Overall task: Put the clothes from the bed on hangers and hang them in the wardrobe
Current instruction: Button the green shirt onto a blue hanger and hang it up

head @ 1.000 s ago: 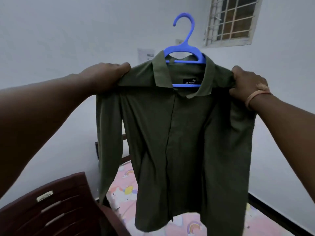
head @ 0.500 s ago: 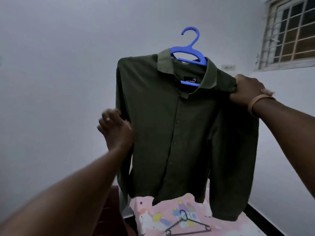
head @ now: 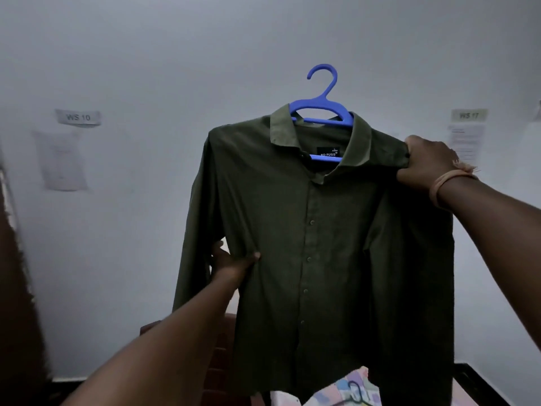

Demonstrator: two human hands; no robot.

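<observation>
A dark green long-sleeved shirt [head: 322,244] hangs on a blue plastic hanger [head: 322,106], held up in front of a white wall. My right hand [head: 427,162] grips the shirt's right shoulder, over the hanger's end. Lower down, my left hand [head: 231,262] pinches the fabric at the shirt's left side under the armpit, thumb on the front. The left sleeve hangs straight down beside it. A corner of the pink patterned bed sheet [head: 336,388] shows below the hem, with part of a black hanger [head: 355,391] on it.
Paper notices labelled WS 10 [head: 77,117] and WS 17 [head: 468,115] are stuck on the wall. A dark wooden chair back [head: 222,347] stands behind my left forearm. A dark wooden edge [head: 14,259] runs down the far left.
My left hand let go of the left shoulder, dropped and now pinches the shirt's side. The view swung left, so the window is out of sight.
</observation>
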